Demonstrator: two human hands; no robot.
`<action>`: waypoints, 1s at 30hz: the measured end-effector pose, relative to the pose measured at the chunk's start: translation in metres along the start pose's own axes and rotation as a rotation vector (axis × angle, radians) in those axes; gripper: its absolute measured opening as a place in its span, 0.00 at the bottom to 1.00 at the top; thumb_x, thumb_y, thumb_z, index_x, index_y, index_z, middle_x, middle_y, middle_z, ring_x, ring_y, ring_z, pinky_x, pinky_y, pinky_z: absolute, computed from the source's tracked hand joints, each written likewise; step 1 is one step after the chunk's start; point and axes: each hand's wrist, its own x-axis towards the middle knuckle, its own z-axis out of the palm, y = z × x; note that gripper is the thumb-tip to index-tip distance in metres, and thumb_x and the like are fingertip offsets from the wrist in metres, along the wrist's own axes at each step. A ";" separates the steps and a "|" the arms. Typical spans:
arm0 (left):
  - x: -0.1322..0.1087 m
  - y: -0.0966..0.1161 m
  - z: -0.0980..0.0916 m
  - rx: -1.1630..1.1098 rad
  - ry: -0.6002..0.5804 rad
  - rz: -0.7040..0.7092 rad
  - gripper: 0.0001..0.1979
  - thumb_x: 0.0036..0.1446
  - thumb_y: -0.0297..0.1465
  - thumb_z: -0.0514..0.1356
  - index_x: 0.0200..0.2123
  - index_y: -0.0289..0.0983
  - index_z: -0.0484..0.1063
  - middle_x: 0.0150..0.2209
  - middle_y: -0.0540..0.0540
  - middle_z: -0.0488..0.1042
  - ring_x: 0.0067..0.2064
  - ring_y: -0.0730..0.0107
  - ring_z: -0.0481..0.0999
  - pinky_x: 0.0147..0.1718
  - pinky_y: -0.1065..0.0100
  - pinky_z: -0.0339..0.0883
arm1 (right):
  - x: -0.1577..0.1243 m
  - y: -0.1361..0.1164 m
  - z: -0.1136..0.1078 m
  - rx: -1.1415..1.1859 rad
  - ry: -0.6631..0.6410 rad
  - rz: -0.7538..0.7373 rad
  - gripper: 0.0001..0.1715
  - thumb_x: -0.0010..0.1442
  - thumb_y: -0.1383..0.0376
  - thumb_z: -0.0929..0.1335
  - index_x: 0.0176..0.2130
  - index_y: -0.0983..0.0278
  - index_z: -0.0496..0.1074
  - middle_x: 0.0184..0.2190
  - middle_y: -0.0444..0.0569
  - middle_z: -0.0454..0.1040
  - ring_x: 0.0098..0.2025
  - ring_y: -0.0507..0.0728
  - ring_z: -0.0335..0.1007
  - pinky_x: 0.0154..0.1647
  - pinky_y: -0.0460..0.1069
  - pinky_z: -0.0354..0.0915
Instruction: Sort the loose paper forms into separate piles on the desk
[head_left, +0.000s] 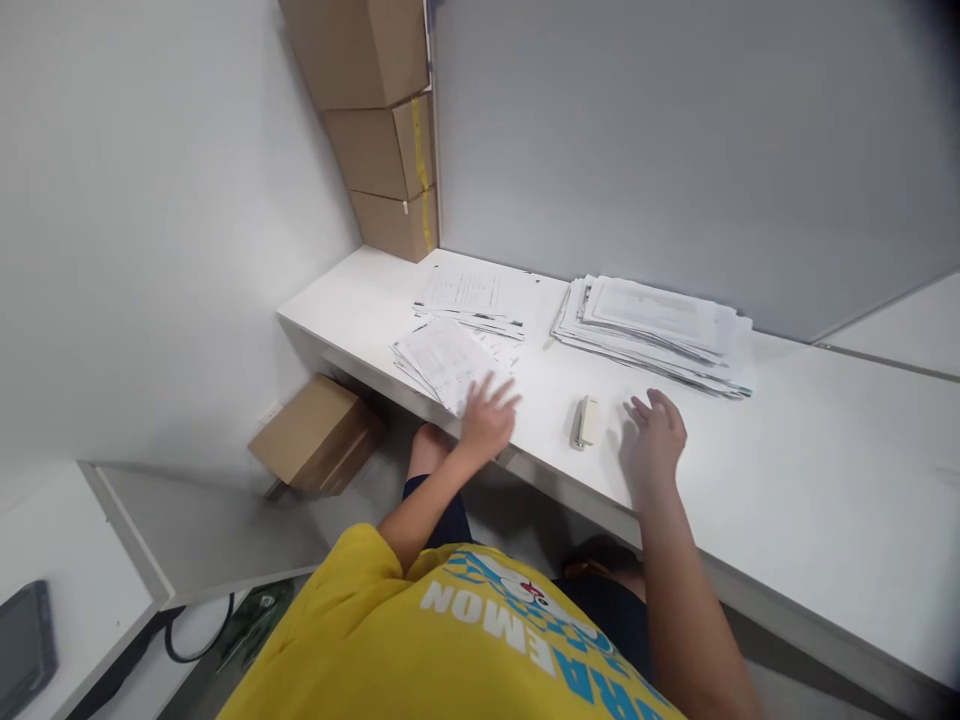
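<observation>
My left hand [489,418] is at the desk's front edge with its fingers spread, over the near corner of a loose pile of printed sheets [442,358]. Whether it touches the paper I cannot tell. Behind that pile lies another group of printed papers [472,292], partly overlapped by it. My right hand [660,435] hovers by the desk, fingers apart and slightly curled, holding nothing. Just left of it sits a small cream stapler [587,422]. Beyond both, a thick stack of papers [652,325] rests near the back panel.
The white desk [825,470] runs along a grey panel [675,150]. Cardboard boxes [382,150] are piled at its far left end, and more cardboard [307,430] lies below. At lower left, a dark tablet-like device [26,645] lies on another white surface.
</observation>
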 end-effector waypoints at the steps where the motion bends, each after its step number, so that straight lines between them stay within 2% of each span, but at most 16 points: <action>1: 0.000 -0.015 -0.007 0.050 -0.005 -0.142 0.19 0.65 0.33 0.53 0.56 0.38 0.71 0.66 0.42 0.63 0.70 0.49 0.51 0.67 0.44 0.47 | -0.010 -0.003 -0.007 0.019 -0.003 0.009 0.26 0.59 0.51 0.65 0.52 0.61 0.71 0.56 0.52 0.70 0.52 0.57 0.72 0.57 0.56 0.64; 2: 0.000 -0.029 -0.014 0.093 -0.034 -0.255 0.21 0.63 0.35 0.56 0.58 0.35 0.69 0.66 0.38 0.62 0.69 0.47 0.54 0.65 0.45 0.50 | -0.019 -0.006 -0.012 0.029 -0.002 0.023 0.25 0.58 0.51 0.66 0.51 0.61 0.71 0.55 0.51 0.71 0.51 0.57 0.73 0.56 0.56 0.64; 4: 0.002 -0.050 -0.023 0.146 -0.124 -0.350 0.23 0.62 0.38 0.58 0.57 0.31 0.68 0.63 0.33 0.65 0.65 0.47 0.63 0.61 0.50 0.59 | -0.034 -0.015 -0.016 0.025 0.028 0.041 0.24 0.56 0.53 0.68 0.49 0.61 0.71 0.52 0.51 0.73 0.48 0.57 0.74 0.54 0.57 0.66; 6: 0.000 -0.060 -0.029 0.172 -0.190 -0.309 0.17 0.64 0.37 0.57 0.51 0.32 0.72 0.54 0.33 0.74 0.57 0.51 0.73 0.54 0.54 0.65 | -0.048 -0.025 -0.015 -0.006 0.083 -0.034 0.22 0.57 0.53 0.67 0.48 0.62 0.72 0.48 0.52 0.75 0.45 0.58 0.75 0.53 0.58 0.67; 8: -0.006 -0.061 -0.034 0.192 -0.202 -0.219 0.12 0.67 0.33 0.53 0.41 0.35 0.75 0.43 0.38 0.79 0.47 0.56 0.77 0.47 0.57 0.67 | -0.066 -0.033 -0.013 -0.041 0.123 -0.175 0.21 0.59 0.53 0.65 0.47 0.64 0.73 0.44 0.52 0.77 0.43 0.59 0.76 0.52 0.61 0.67; 10: -0.016 -0.056 -0.037 0.195 -0.167 -0.132 0.13 0.68 0.30 0.51 0.35 0.37 0.74 0.36 0.41 0.79 0.42 0.59 0.78 0.43 0.59 0.67 | -0.091 -0.040 -0.010 -0.090 0.065 -0.248 0.21 0.61 0.53 0.64 0.44 0.64 0.74 0.38 0.51 0.78 0.43 0.60 0.76 0.53 0.63 0.66; 11: -0.022 -0.053 -0.039 0.182 -0.139 -0.080 0.13 0.68 0.29 0.50 0.35 0.37 0.74 0.35 0.42 0.78 0.41 0.60 0.78 0.42 0.59 0.67 | -0.106 -0.041 -0.008 -0.116 -0.011 -0.222 0.20 0.61 0.52 0.65 0.43 0.64 0.75 0.35 0.50 0.78 0.42 0.61 0.76 0.54 0.63 0.66; 13: -0.034 -0.045 -0.043 0.124 -0.090 0.059 0.13 0.68 0.29 0.50 0.37 0.38 0.74 0.38 0.42 0.79 0.42 0.61 0.78 0.41 0.60 0.67 | -0.136 -0.040 -0.002 -0.129 -0.235 -0.052 0.20 0.59 0.50 0.67 0.42 0.62 0.76 0.33 0.50 0.79 0.40 0.61 0.76 0.53 0.62 0.67; 15: -0.045 -0.033 -0.044 0.035 -0.086 0.248 0.12 0.68 0.29 0.51 0.38 0.39 0.74 0.40 0.44 0.79 0.44 0.63 0.77 0.42 0.60 0.67 | -0.164 -0.035 0.009 -0.034 -0.448 0.181 0.24 0.56 0.47 0.70 0.45 0.60 0.76 0.37 0.51 0.80 0.41 0.61 0.77 0.50 0.61 0.70; 16: -0.050 -0.027 -0.045 -0.019 -0.104 0.352 0.11 0.67 0.30 0.52 0.38 0.40 0.74 0.41 0.45 0.79 0.45 0.65 0.77 0.42 0.61 0.67 | -0.174 -0.031 0.015 0.035 -0.511 0.285 0.27 0.55 0.46 0.71 0.47 0.60 0.75 0.40 0.52 0.80 0.42 0.62 0.77 0.49 0.60 0.71; 18: -0.056 -0.015 -0.044 -0.131 -0.172 0.550 0.10 0.67 0.31 0.53 0.38 0.42 0.75 0.42 0.46 0.80 0.46 0.68 0.77 0.42 0.64 0.68 | -0.187 -0.023 0.026 0.144 -0.533 0.428 0.32 0.52 0.45 0.72 0.50 0.59 0.74 0.46 0.53 0.79 0.47 0.63 0.76 0.47 0.59 0.73; 21: -0.052 -0.009 -0.045 -0.249 -0.295 0.683 0.10 0.67 0.35 0.55 0.37 0.43 0.76 0.40 0.47 0.80 0.46 0.70 0.77 0.43 0.66 0.67 | -0.187 -0.010 0.031 0.116 -0.359 0.540 0.34 0.45 0.49 0.75 0.48 0.62 0.74 0.46 0.51 0.79 0.49 0.64 0.75 0.45 0.57 0.74; 23: -0.032 -0.016 -0.047 -0.276 -0.365 0.664 0.14 0.65 0.42 0.56 0.35 0.42 0.76 0.37 0.46 0.80 0.44 0.66 0.78 0.45 0.63 0.67 | -0.177 -0.005 0.024 0.029 -0.230 0.588 0.32 0.41 0.51 0.77 0.44 0.64 0.76 0.41 0.51 0.80 0.46 0.65 0.75 0.42 0.56 0.75; 25: 0.005 -0.034 -0.048 -0.268 -0.385 0.564 0.19 0.64 0.47 0.54 0.33 0.41 0.76 0.35 0.44 0.80 0.42 0.63 0.78 0.47 0.60 0.67 | -0.166 -0.004 0.011 -0.057 -0.151 0.601 0.29 0.39 0.52 0.76 0.39 0.65 0.77 0.38 0.51 0.80 0.44 0.66 0.76 0.39 0.55 0.75; 27: 0.058 -0.060 -0.044 -0.218 -0.323 0.342 0.21 0.67 0.45 0.49 0.36 0.39 0.76 0.37 0.42 0.80 0.43 0.61 0.77 0.49 0.58 0.65 | -0.157 -0.008 -0.005 -0.139 -0.132 0.570 0.27 0.38 0.51 0.75 0.36 0.65 0.77 0.36 0.51 0.80 0.42 0.65 0.76 0.37 0.55 0.74; 30: 0.147 -0.101 -0.026 -0.095 -0.292 0.008 0.19 0.67 0.39 0.48 0.48 0.36 0.74 0.51 0.39 0.77 0.53 0.58 0.73 0.55 0.57 0.62 | -0.153 -0.016 -0.032 -0.272 -0.121 0.486 0.24 0.40 0.50 0.73 0.33 0.65 0.77 0.33 0.50 0.80 0.40 0.65 0.75 0.37 0.54 0.72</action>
